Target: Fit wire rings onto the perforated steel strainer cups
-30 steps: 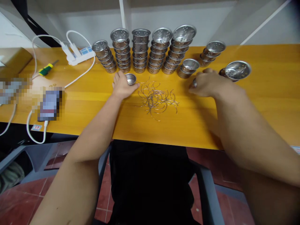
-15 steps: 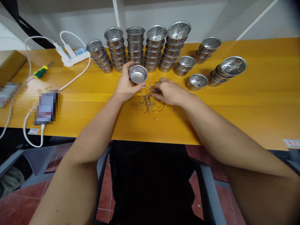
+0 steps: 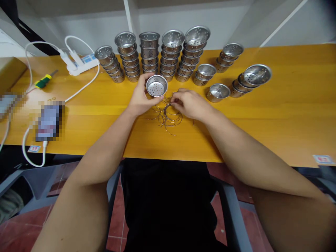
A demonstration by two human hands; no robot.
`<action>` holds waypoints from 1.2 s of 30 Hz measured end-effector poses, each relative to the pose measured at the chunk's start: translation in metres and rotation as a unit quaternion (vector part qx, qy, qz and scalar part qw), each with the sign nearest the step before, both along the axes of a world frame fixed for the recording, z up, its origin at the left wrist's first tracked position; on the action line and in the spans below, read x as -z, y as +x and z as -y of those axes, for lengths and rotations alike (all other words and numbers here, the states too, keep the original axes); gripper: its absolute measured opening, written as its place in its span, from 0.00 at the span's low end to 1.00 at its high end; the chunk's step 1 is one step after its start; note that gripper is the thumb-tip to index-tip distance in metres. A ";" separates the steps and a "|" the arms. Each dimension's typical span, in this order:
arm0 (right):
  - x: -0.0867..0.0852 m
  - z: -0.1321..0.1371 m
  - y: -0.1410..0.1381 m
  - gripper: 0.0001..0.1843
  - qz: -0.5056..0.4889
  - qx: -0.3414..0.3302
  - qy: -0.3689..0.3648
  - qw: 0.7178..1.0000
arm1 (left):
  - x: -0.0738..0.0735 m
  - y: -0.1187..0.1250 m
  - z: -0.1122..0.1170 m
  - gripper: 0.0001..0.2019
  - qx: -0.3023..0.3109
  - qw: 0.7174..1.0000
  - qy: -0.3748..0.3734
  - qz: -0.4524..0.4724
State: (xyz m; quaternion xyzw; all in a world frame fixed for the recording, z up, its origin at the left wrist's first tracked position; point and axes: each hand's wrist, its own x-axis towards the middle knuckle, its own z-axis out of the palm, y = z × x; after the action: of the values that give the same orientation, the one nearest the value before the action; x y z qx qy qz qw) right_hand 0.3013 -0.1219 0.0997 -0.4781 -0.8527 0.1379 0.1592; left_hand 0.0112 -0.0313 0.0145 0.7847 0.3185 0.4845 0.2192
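Observation:
My left hand (image 3: 139, 96) is closed round a small perforated metal strainer basket (image 3: 156, 87), fingers and thumb on either side of it. The basket's open top is tilted toward me, showing the holes in its bottom. To the right of it, my right hand (image 3: 191, 102) pinches at a thin curved wire over a loose tangle of curved wires (image 3: 170, 120) on the tabletop. The fingertips partly hide what lies between them. Beside that hand, on its right, a single strainer basket (image 3: 218, 93) stands upright.
Several stacks of strainer baskets (image 3: 149, 52) line the back of the wooden table (image 3: 288, 115). Smaller stacks, such as a leaning one (image 3: 250, 80), stand at right. Leftward are a power strip (image 3: 82, 64), white cables, a screwdriver (image 3: 46, 80) and a phone (image 3: 49, 120).
My left hand has tilted the basket a little more toward me, and its bottom shows better. My right fingers have drawn closer together at the wires, whose tangle has shifted.

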 end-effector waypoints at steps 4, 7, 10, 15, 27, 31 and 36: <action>0.004 -0.001 0.009 0.08 -0.032 -0.007 0.024 0.999 | 0.005 0.000 -0.004 0.52 0.005 1.000 0.009 0.011; 0.004 -0.001 0.012 0.08 -0.050 0.007 0.026 0.998 | 0.008 0.001 -0.006 0.51 0.005 1.000 0.016 0.013; 0.001 -0.002 0.015 0.10 -0.066 0.040 0.041 0.996 | 0.008 0.003 -0.004 0.50 -0.004 1.000 0.018 0.016; -0.003 -0.005 0.019 0.14 -0.115 0.074 0.041 0.990 | -0.003 0.005 0.006 0.51 -0.011 1.000 -0.003 0.027; 0.008 0.000 -0.006 0.28 -0.315 0.104 0.029 0.943 | -0.024 0.013 0.028 0.54 -0.037 0.998 -0.056 0.020; 0.005 0.009 -0.017 0.24 -0.337 0.076 0.017 0.938 | -0.018 0.021 0.027 0.57 -0.021 0.996 -0.074 0.037; 0.000 0.016 -0.023 0.26 -0.315 0.089 -0.006 0.945 | -0.005 0.025 0.026 0.51 0.048 0.997 -0.056 0.028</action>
State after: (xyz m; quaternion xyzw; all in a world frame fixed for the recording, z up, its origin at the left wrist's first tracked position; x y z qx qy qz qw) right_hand 0.2784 -0.1376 0.1001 -0.4855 -0.7123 0.2712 0.4282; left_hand 0.0362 -0.0574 0.0196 0.7717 0.3012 0.4763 0.2948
